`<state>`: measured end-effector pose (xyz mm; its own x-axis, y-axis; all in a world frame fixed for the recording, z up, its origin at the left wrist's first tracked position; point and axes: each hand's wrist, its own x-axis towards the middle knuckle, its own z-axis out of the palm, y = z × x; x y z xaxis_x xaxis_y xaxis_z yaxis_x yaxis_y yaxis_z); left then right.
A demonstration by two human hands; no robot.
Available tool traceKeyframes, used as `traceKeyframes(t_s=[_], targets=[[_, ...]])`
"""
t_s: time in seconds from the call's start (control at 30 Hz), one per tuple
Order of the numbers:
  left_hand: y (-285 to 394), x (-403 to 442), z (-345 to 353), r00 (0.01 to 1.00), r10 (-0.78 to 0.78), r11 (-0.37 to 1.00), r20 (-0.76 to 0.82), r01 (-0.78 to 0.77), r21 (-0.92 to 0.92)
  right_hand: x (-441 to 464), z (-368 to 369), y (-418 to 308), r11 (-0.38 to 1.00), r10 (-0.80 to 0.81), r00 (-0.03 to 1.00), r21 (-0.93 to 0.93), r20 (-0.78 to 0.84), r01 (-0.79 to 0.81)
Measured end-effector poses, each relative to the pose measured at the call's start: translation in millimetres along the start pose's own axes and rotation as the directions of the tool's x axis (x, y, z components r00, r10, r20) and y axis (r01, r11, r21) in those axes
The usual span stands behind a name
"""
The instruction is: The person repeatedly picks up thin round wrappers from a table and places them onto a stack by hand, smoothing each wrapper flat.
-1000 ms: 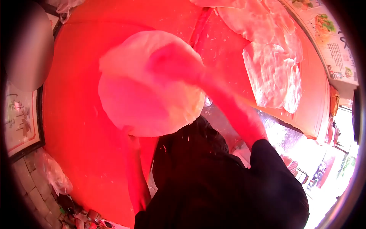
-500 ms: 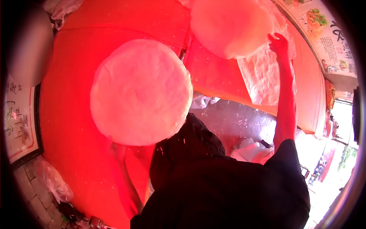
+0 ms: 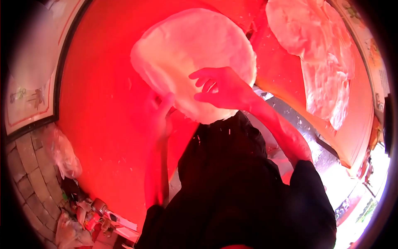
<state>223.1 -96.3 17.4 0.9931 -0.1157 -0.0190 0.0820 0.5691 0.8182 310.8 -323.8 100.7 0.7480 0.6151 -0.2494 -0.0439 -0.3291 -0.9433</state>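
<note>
A large round flatbread (image 3: 195,37) lies on the red-covered table (image 3: 103,103) in front of me, its lower edge hanging over the table's near edge. My left hand (image 3: 159,110) is at its lower left rim, thumb against the edge; the fingers are mostly hidden, and the rim there looks raised and bent. Above the bread's lower right part is my right hand (image 3: 226,87), fingers apart and slightly curved, with nothing held. Whether its fingertips touch the surface I cannot tell.
More flatbread (image 3: 319,37) lies on the red surface at the upper right, with wrinkled pieces hanging towards its edge. A framed panel (image 3: 31,99) stands at the left. A clear plastic bag (image 3: 62,153) and several small items lie at the lower left, beside brick paving (image 3: 37,178).
My right hand has left the flatbread at the upper right and come over the near one. My left hand has moved up along its rim. The near bread has shifted and its left side has bent.
</note>
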Motion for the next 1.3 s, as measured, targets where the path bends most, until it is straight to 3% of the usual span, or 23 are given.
traceKeyframes(t_s=[0.1,0.2,0.23,0.33,0.43,0.53,0.57,0.63,0.7,0.87,0.9,0.93,1.07,1.1,1.13,1.2,1.27,1.3], targets=[[1.3,-11.6,-9.3,1.000,0.018,1.000,-0.001,-0.018,0.001,-5.0,27.6,-11.3,0.975,-0.171,0.981,-0.158,-0.092,0.155],[4.7,-19.3,-18.5,0.999,0.039,0.999,0.004,-0.039,0.007,0.5,9.5,-13.9,0.990,0.141,0.990,0.030,-0.002,-0.141],[13.2,-18.7,-13.4,0.999,0.047,0.999,0.006,-0.047,0.011,3.0,0.8,-4.6,0.988,0.125,0.992,0.092,0.017,-0.126],[9.9,-20.7,-23.4,0.999,0.042,0.999,-0.030,-0.042,-0.026,1.0,-9.5,-24.2,0.987,0.129,0.990,-0.097,0.049,-0.124],[16.6,-26.1,-24.5,0.995,0.025,0.997,-0.095,-0.032,-0.073,13.2,19.7,11.9,0.979,0.014,0.981,-0.196,-0.191,-0.053],[20.5,-27.6,-23.1,0.989,0.001,0.992,-0.149,-0.019,-0.124,16.4,44.6,20.4,0.848,-0.187,0.979,-0.517,-0.085,0.117],[20.9,-26.0,-21.5,0.987,-0.010,0.989,-0.158,-0.013,-0.145,18.2,44.6,24.4,0.801,-0.242,0.970,-0.571,-0.037,0.178],[10.5,-8.1,-11.9,0.989,-0.037,0.977,-0.141,0.006,-0.215,45.4,33.7,41.2,0.836,-0.247,0.962,-0.528,-0.116,0.151],[-11.9,20.5,8.0,0.994,-0.066,0.950,-0.092,0.034,-0.310,35.5,-33.8,47.0,0.833,-0.231,0.953,-0.545,-0.194,0.091],[-42.2,59.7,45.3,0.988,-0.147,0.873,-0.036,0.113,-0.475,-15.6,-244.1,21.3,0.542,-0.656,0.728,-0.796,-0.200,0.270],[-42.9,65.5,48.8,0.987,-0.155,0.862,-0.037,0.117,-0.494,-19.9,-258.3,31.4,0.535,-0.659,0.725,-0.803,-0.202,0.263],[-42.9,68.3,51.8,0.985,-0.169,0.849,-0.040,0.125,-0.514,-60.4,-308.2,52.5,0.654,-0.603,0.729,-0.724,-0.324,0.219],[-47.4,76.1,63.1,0.972,-0.228,0.791,-0.059,0.150,-0.593,-168.4,-336.1,89.4,0.967,-0.226,0.685,-0.246,-0.692,0.070],[-47.4,76.7,64.0,0.968,-0.242,0.777,-0.068,0.151,-0.611,-176.4,-336.2,118.4,0.987,-0.007,0.573,0.086,-0.820,0.136],[-45.8,75.8,63.7,0.964,-0.254,0.763,-0.080,0.149,-0.628,-182.7,-331.1,156.0,0.886,0.246,0.470,0.393,-0.848,0.245],[-43.7,77.0,63.5,0.956,-0.275,0.738,-0.098,0.145,-0.659,-219.6,-319.6,233.3,0.845,0.470,0.405,0.533,-0.784,0.052],[-41.3,72.8,62.8,0.945,-0.306,0.709,-0.115,0.145,-0.690,-221.6,-267.8,196.4,0.738,0.675,0.185,0.653,-0.714,-0.173],[-40.9,75.6,62.5,0.941,-0.313,0.696,-0.125,0.137,-0.705,-221.7,-255.1,191.5,0.768,0.627,0.120,0.585,-0.770,-0.260]])
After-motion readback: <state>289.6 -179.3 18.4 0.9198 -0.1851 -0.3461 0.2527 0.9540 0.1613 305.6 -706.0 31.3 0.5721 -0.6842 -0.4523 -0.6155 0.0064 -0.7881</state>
